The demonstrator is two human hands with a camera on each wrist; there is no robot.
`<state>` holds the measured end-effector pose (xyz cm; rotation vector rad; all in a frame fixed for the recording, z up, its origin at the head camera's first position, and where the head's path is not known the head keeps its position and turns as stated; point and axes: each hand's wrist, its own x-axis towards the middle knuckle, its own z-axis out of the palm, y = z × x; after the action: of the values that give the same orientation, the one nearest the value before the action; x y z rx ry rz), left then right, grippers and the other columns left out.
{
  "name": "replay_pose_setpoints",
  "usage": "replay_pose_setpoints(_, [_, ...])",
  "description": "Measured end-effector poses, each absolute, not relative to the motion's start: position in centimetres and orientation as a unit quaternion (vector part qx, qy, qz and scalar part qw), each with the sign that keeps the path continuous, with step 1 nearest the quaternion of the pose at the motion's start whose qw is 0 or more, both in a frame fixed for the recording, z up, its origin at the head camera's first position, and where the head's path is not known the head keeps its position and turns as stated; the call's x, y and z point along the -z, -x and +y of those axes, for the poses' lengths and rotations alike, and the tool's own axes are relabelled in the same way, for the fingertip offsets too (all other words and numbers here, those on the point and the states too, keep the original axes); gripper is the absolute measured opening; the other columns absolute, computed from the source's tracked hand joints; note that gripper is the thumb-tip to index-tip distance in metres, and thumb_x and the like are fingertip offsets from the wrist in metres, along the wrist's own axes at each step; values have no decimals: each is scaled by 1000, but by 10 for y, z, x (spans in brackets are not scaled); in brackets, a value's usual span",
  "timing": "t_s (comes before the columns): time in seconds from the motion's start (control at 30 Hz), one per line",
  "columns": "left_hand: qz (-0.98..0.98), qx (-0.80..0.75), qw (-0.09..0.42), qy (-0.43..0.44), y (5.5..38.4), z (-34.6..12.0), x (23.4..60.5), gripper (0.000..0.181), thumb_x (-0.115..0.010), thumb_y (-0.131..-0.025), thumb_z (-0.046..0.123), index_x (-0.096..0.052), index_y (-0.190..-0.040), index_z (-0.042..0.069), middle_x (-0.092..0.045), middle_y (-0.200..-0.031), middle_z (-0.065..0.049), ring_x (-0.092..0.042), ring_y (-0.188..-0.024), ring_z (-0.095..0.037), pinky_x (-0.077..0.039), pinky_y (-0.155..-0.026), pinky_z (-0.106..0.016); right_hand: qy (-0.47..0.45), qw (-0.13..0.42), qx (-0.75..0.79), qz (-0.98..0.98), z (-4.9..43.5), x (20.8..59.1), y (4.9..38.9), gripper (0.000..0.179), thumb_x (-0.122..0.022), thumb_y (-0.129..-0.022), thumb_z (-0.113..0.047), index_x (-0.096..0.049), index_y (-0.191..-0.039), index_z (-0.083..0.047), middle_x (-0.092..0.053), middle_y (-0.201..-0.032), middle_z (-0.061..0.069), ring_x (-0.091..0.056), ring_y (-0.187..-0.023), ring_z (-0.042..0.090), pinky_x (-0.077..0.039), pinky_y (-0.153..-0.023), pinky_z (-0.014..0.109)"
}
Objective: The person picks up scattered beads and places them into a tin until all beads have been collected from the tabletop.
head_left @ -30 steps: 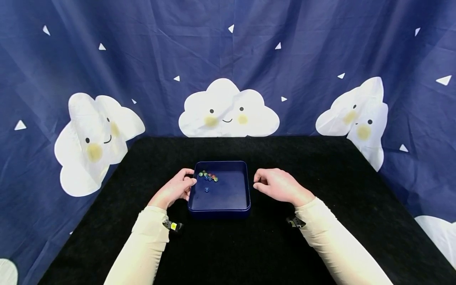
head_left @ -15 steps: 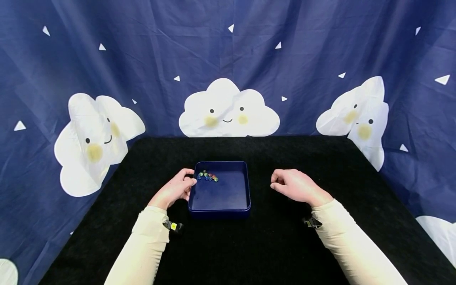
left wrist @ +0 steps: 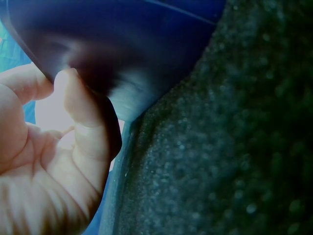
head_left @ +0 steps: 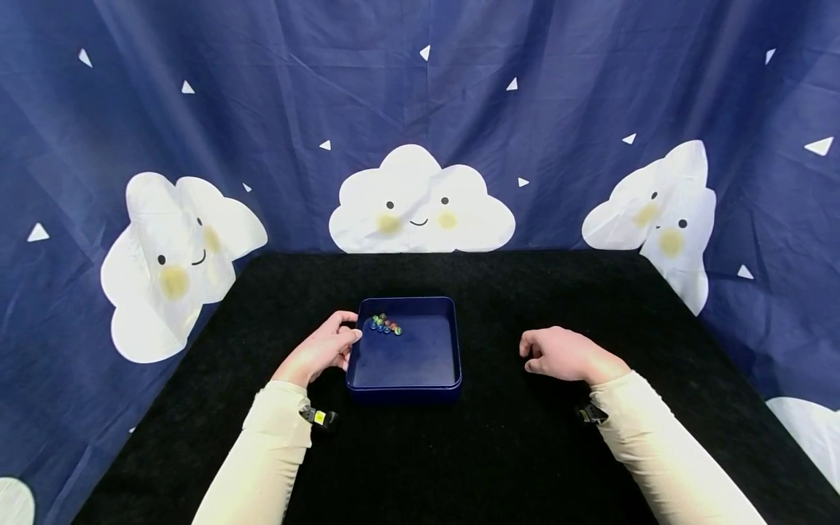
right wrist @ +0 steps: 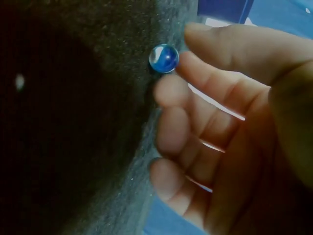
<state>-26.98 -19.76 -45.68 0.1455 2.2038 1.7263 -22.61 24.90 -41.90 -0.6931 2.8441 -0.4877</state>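
Observation:
A square dark-blue tray [head_left: 407,364] lies on the table, with several small glass marbles [head_left: 387,328] bunched near its back left corner. My left hand [head_left: 321,350] grips the tray's left side, thumb at the rim; in the left wrist view the thumb and a finger meet at the blue wall. Right of the tray, my right hand [head_left: 567,355] is low over the cloth with loosely bent fingers. A blue-and-white marble [right wrist: 164,58] shows at its index fingertip in the right wrist view, with the thumb apart from it. The hand hides that marble in the head view.
Black cloth [head_left: 426,452] covers the table. A dark-blue curtain [head_left: 558,87] with white clouds and triangles hangs behind and along both sides. Dark wrist cameras [head_left: 321,418] sit under both cream sleeves [head_left: 262,452].
My right hand has moved right, away from the tray, and slightly nearer to me. One blue marble in the tray has rolled back to join the others. My left hand stays put.

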Motion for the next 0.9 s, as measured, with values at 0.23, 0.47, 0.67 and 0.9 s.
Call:
replay_pose_setpoints(0.23, [776, -606, 168, -54, 270, -198, 457, 48, -54, -101, 13, -35, -143, 1, -52, -96, -15, -54, -62, -19, -55, -56, -35, 249, 98, 166, 949, 253, 422, 223, 18, -75, -79, -8, -63, -86, -19, -56, -78, -10, -52, -69, 9, -46, -66, 33])
replay_pose_setpoints(0.47, [777, -605, 167, -51, 270, -198, 457, 48, -54, -101, 14, -35, -143, 2, -52, -96, -15, -54, -62, -19, -55, -56, -35, 258, 84, 165, 948, 253, 423, 223, 19, -75, -79, -8, -62, -84, -20, -55, -75, -11, -52, -68, 7, -46, -65, 32])
replay_pose_setpoints(0.67, [775, -608, 167, -49, 270, -197, 456, 48, -54, -100, 13, -35, -143, 2, -51, -96, -16, -53, -62, -19, -54, -55, -34, 268, 67, 178, 945, 244, 417, 223, 18, -75, -81, -9, -61, -86, -20, -55, -73, -13, -51, -67, 6, -45, -65, 31])
replay_pose_setpoints(0.9, [775, -607, 168, -50, 269, -197, 457, 47, -54, -101, 13, -35, -143, 2, -52, -98, -16, -53, -63, -19, -55, -56, -34, 265, 49, 196, 943, 228, 410, 224, 14, -73, -86, -13, -63, -90, -22, -54, -67, -15, -50, -61, 5, -45, -61, 31])
